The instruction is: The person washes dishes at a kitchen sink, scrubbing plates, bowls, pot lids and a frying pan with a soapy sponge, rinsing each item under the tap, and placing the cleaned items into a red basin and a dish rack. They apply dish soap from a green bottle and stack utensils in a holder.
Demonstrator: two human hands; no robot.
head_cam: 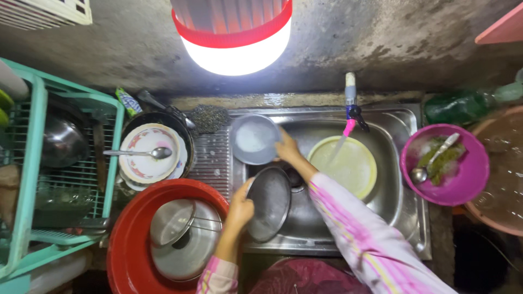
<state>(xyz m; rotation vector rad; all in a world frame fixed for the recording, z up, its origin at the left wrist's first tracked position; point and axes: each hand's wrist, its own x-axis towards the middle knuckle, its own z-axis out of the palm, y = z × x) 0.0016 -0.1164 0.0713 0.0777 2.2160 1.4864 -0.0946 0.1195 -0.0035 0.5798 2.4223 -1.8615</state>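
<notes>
Over the steel sink [406, 179], seen from the head camera, the work looks to be at the washing stage: two round metal pieces are in hand at once. The left hand [239, 209] closes around the rim of a steel lid [268, 202], holding it tilted at the sink's left edge, at about 7 o'clock from the drain. The right hand [287, 147] grips the edge of a round steel plate [253, 139], raised at about 11 o'clock, over the ribbed drainboard's border. The plate looks pale and filmy, perhaps soapy; the lid is dull grey and wet. A yellow-green plate [348, 166] lies in the basin under the tap [350, 106], whose water runs onto it. By my judgement, any next move calls for a firm hold on slick rims and room to set a piece down.

At 9 o'clock, a red basin [128, 239] holds a steel pot lid [185, 237]. At 3 o'clock, a pink bowl [468, 179] holds a spoon [433, 160].
</notes>
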